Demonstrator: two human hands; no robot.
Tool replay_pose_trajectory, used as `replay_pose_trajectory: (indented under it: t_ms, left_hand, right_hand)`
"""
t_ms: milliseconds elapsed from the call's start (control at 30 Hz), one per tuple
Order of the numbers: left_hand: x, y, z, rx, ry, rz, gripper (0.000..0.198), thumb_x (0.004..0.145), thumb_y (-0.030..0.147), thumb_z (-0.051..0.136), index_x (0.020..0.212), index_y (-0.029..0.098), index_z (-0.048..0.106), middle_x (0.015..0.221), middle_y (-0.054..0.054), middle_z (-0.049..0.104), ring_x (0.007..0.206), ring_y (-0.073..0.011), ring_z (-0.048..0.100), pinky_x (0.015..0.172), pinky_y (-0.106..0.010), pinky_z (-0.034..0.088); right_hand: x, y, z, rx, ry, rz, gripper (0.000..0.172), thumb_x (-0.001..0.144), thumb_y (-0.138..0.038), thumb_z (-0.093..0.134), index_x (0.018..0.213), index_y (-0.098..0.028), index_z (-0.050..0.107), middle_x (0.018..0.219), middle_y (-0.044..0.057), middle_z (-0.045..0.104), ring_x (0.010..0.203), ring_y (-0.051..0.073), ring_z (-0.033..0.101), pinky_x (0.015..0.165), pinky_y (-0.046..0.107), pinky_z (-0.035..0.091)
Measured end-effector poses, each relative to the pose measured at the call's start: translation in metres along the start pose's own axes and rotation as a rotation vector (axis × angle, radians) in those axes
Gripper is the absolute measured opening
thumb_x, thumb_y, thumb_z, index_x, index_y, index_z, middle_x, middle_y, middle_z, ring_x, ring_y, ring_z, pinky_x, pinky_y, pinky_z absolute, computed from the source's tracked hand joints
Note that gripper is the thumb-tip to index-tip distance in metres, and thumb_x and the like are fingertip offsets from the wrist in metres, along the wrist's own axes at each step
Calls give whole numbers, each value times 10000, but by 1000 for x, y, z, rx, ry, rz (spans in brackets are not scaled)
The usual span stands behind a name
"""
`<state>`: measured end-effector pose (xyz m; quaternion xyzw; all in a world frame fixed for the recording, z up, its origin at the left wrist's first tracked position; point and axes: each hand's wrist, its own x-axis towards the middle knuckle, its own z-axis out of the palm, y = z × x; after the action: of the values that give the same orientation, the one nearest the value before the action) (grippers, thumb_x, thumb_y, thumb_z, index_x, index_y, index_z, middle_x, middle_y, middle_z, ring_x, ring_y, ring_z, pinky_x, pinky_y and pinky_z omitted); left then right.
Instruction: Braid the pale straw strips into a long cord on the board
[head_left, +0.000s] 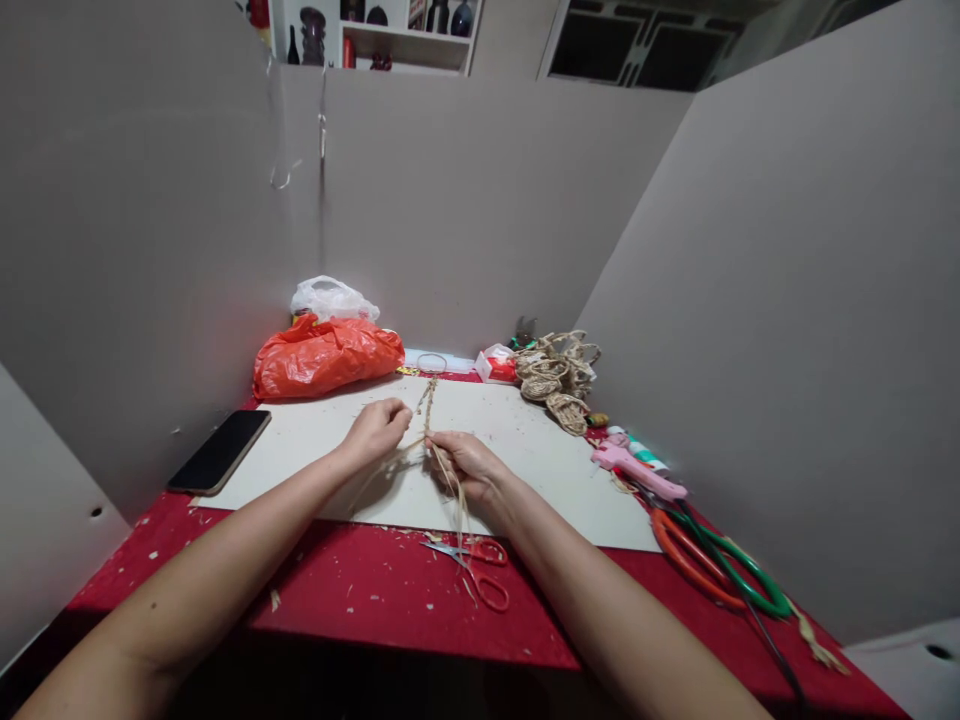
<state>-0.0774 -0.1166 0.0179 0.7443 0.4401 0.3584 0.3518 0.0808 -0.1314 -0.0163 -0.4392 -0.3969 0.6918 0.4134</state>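
Counter [360, 600]: red cover, flecked all over with pale straw bits. Board [540, 450] at centre: white, faint specks. Straw braid [428, 395]: tan, plaited pattern; loose strands paler. Phone [220, 450] at left edge: glossy black. Plastic bag [326, 358] at far left corner: orange. Second bag [330, 297] behind it: white, see-through. Woven pieces [559, 378] at far right: tan, coiled weave. Glue gun [637, 470]: pink. Hoops [686, 562] at right edge: one orange, one green. Scissors [471, 562] at near edge: red handles.

Counter [337, 590] with board [525, 450] lying at its centre. Around the board: phone [219, 451] at 9 o'clock, bags [326, 357] at 11, pile of woven pieces [559, 375] at 1, glue gun [637, 470] at 3, rings [712, 565] at 4, scissors [476, 565] at 6 by the near edge. The braid [428, 400] lies on the board, running towards 12 o'clock.
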Motion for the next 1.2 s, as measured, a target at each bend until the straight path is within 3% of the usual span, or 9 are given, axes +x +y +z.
replay_pose_trajectory:
  t_ms: [100, 167, 300, 400, 500, 600, 800, 1067, 1200]
  left_hand:
    - [2, -11, 12, -322, -234, -217, 219, 777, 327, 460, 704, 131, 528, 572, 0, 516, 464, -76, 425, 469, -200, 309]
    - [0, -15, 19, -419, -325, -270, 222, 776, 337, 465, 690, 139, 513, 492, 47, 420, 380, -51, 308, 411, -200, 223]
    - [0, -19, 20, -306, -287, -234, 241, 763, 354, 499, 681, 134, 558, 404, 94, 248, 354, -41, 161, 402, -221, 105]
    - [4, -21, 16, -194, -285, -168, 290, 751, 359, 514, 697, 98, 629, 413, 68, 335, 390, -43, 207, 423, -218, 143]
    - [7, -23, 16, -131, -268, -114, 283, 730, 338, 529, 654, 84, 632, 455, 39, 413, 421, -46, 251, 436, -216, 178]
    - [8, -24, 16, -126, -260, -179, 257, 723, 358, 542, 612, 127, 547, 417, 65, 321, 381, -45, 226, 411, -220, 133]
    - [7, -21, 17, -265, -365, -301, 231, 737, 340, 542, 609, 178, 439, 385, 84, 261, 318, -39, 176, 375, -220, 91]
    - [8, -23, 22, -172, -294, -304, 168, 715, 281, 532, 604, 162, 489, 350, 81, 261, 301, -42, 186, 366, -226, 83]
    - [7, -22, 22, -180, -277, -283, 179, 711, 299, 520, 612, 151, 529, 343, 83, 255, 300, -42, 170, 358, -232, 74]
  right_hand:
    - [0, 0, -1, -36, -26, -16, 183, 713, -289, 579, 635, -144, 498, 379, -100, 311, 312, 19, 179, 321, 158, 108]
    - [-1, 0, -2, -62, -33, -20, 190, 694, -286, 612, 645, -133, 512, 394, -102, 314, 320, 12, 168, 325, 156, 87]
    - [-5, -4, -7, -190, -88, -37, 229, 680, -333, 653, 704, -134, 542, 409, -123, 255, 336, 17, 135, 338, 167, 71]
    - [-7, -7, -11, -446, -83, -105, 261, 721, -398, 601, 695, -144, 546, 409, -116, 259, 344, 33, 152, 349, 186, 108]
    - [-4, -7, -12, -765, -12, -270, 238, 765, -345, 528, 656, -136, 562, 440, -76, 355, 394, 52, 263, 399, 191, 214]
    - [0, -4, -12, -972, 45, -426, 201, 764, -237, 480, 628, -129, 580, 524, -28, 479, 503, 82, 382, 496, 202, 301]
    - [1, -3, -17, -1040, 29, -468, 195, 747, -215, 475, 626, -134, 604, 562, -24, 504, 557, 100, 404, 548, 212, 314]
    - [-8, -15, -17, -1017, 64, -333, 182, 728, -194, 497, 596, -125, 601, 510, -24, 485, 486, 81, 379, 484, 205, 291]
    - [-11, -10, -6, -843, 47, -246, 230, 780, -272, 472, 606, -150, 560, 399, -58, 390, 366, 66, 312, 396, 203, 238]
